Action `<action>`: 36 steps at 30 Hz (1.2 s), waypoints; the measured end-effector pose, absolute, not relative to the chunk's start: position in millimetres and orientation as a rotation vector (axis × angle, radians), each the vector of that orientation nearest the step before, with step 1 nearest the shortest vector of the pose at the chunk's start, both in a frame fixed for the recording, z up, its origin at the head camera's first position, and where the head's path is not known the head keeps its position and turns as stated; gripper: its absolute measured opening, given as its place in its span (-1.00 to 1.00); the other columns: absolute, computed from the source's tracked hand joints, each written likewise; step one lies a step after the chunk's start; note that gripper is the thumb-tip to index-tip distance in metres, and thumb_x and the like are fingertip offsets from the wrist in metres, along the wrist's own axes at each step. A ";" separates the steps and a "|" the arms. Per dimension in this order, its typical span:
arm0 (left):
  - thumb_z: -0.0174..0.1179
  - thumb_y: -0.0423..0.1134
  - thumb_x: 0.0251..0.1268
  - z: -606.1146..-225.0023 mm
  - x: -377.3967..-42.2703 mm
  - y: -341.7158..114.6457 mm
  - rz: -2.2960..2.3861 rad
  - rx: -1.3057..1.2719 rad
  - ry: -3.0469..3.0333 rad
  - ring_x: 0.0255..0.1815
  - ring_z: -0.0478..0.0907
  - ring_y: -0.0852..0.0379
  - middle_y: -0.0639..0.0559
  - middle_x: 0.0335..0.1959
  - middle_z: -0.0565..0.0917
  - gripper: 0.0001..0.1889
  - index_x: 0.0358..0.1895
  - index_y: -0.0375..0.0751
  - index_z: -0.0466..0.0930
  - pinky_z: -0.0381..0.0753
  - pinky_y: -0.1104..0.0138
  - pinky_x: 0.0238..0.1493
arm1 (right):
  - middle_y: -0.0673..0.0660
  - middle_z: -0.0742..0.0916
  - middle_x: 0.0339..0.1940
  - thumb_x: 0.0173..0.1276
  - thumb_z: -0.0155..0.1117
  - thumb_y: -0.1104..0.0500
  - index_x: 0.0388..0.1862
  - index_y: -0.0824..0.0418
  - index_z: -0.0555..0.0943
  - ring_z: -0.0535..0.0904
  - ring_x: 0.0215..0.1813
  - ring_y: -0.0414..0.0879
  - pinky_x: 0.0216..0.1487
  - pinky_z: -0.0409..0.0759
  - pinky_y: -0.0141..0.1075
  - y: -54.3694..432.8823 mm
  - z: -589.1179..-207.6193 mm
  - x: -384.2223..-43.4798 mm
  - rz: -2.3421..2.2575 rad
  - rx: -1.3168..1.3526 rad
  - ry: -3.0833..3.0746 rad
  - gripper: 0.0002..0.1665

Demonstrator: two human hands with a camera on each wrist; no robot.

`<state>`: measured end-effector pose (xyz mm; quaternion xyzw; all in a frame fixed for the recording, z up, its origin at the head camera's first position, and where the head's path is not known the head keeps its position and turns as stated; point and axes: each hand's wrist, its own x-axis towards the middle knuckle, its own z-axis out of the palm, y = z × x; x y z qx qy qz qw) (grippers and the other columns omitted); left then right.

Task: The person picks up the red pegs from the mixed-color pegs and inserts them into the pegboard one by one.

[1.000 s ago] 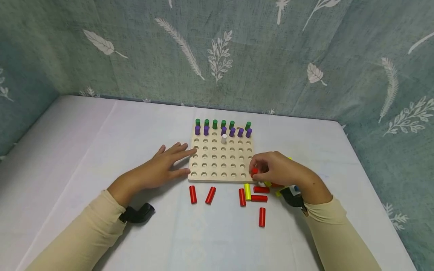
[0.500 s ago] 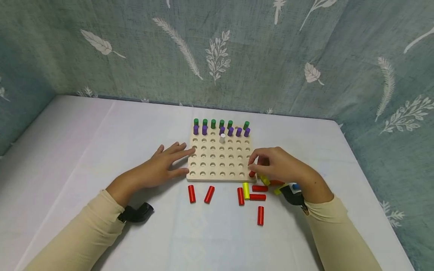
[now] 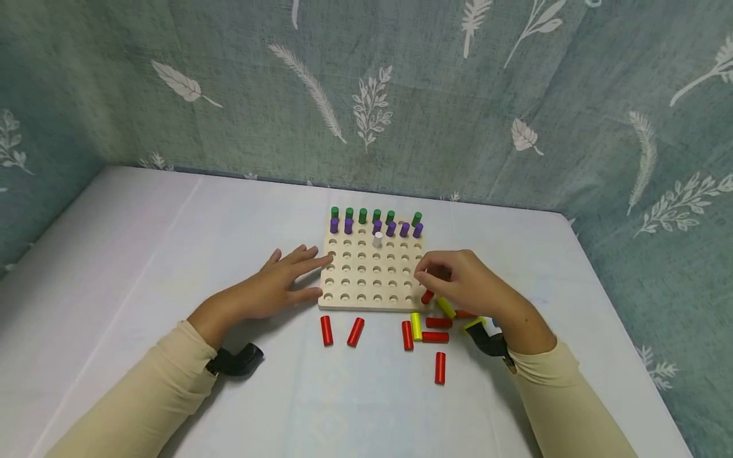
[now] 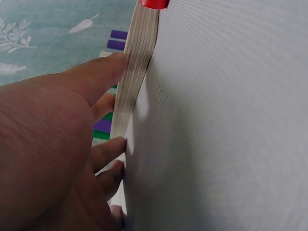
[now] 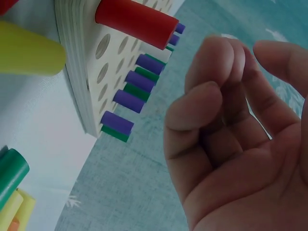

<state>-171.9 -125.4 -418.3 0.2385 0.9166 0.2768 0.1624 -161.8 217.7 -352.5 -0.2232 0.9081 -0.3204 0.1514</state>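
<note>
My left hand [image 3: 273, 287] lies with spread fingers along the left edge of the wooden peg board [image 3: 369, 275], its thumb and a finger touching that edge. In the left wrist view the thumb [image 4: 103, 72] presses the board's side. A red peg [image 3: 427, 296] stands in the hole at the board's near right corner. Over it hovers my right hand [image 3: 468, 280], fingers loosely curled. From the right wrist view, a gap shows between those fingertips [image 5: 211, 53] and the red peg [image 5: 137, 23], and the hand is bare.
Green pegs [image 3: 363, 215] line the board's back row, purple pegs [image 3: 348, 226] the second, and one white peg [image 3: 377, 240] the third. Loose red pegs [image 3: 439, 368] and yellow pegs [image 3: 416, 326] lie in front. More lie beneath the right wrist. A patterned cloth [image 3: 435, 114] hangs behind.
The red peg has gone from between the right fingers into the corner hole, and the right hand has let go and lifted slightly. The left hand stays put.
</note>
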 end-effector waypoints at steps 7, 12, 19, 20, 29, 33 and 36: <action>0.22 0.07 0.39 -421.2 -172.2 -122.6 0.799 0.678 2.619 0.67 -0.15 -0.20 -0.16 0.62 0.11 -0.27 0.57 0.20 0.17 -0.40 -0.23 0.57 | 0.11 0.73 -0.39 0.46 0.27 0.19 -0.15 0.21 0.69 0.58 -0.35 -0.12 -0.24 0.62 -0.34 215.8 -356.8 -157.0 -0.987 -0.683 2.638 -0.88; 0.22 0.10 0.38 -420.6 -172.7 -122.3 0.797 0.692 2.604 0.67 -0.15 -0.20 -0.16 0.63 0.10 -0.26 0.58 0.21 0.15 -0.41 -0.24 0.57 | 0.11 0.73 -0.42 0.47 0.25 0.20 -0.16 0.22 0.69 0.57 -0.37 -0.14 -0.26 0.61 -0.35 212.9 -357.8 -153.3 -1.004 -0.716 2.616 -0.88; 0.22 0.08 0.39 -419.7 -172.5 -123.2 0.806 0.705 2.630 0.67 -0.14 -0.22 -0.17 0.62 0.12 -0.27 0.57 0.19 0.17 -0.38 -0.25 0.56 | 0.08 0.69 -0.40 0.46 0.26 0.20 -0.14 0.18 0.68 0.54 -0.35 -0.12 -0.34 0.57 -0.39 203.3 -355.8 -149.0 -1.047 -0.746 2.582 -0.89; 0.22 0.08 0.39 -420.6 -172.1 -123.1 0.805 0.704 2.629 0.67 -0.13 -0.22 -0.18 0.62 0.12 -0.27 0.57 0.19 0.17 -0.38 -0.26 0.56 | 0.06 0.68 -0.39 0.46 0.26 0.20 -0.13 0.17 0.69 0.53 -0.35 -0.12 -0.35 0.56 -0.39 201.3 -356.3 -147.2 -1.053 -0.752 2.572 -0.89; 0.24 0.07 0.37 -420.5 -168.8 -124.4 0.799 0.698 2.655 0.66 -0.10 -0.23 -0.18 0.61 0.15 -0.27 0.56 0.18 0.19 -0.34 -0.29 0.55 | 0.03 0.72 -0.35 0.46 0.24 0.18 -0.11 0.15 0.70 0.53 -0.38 -0.19 -0.37 0.55 -0.41 182.2 -354.1 -132.1 -1.069 -0.869 2.576 -0.87; 0.24 0.07 0.37 -422.0 -169.3 -124.9 0.796 0.695 2.656 0.66 -0.09 -0.23 -0.18 0.61 0.15 -0.27 0.56 0.18 0.20 -0.35 -0.28 0.55 | -0.06 0.70 -0.38 0.46 0.25 0.18 -0.11 0.14 0.69 0.51 -0.38 -0.24 -0.38 0.54 -0.42 174.0 -356.3 -126.0 -1.054 -0.949 2.588 -0.87; 0.24 0.08 0.38 -422.6 -171.0 -123.8 0.778 0.704 2.662 0.66 -0.09 -0.23 -0.17 0.61 0.15 -0.28 0.56 0.19 0.20 -0.34 -0.28 0.55 | -0.12 0.69 -0.39 0.45 0.25 0.19 -0.13 0.13 0.69 0.51 -0.38 -0.27 -0.37 0.55 -0.42 168.0 -357.5 -123.8 -1.051 -1.005 2.607 -0.89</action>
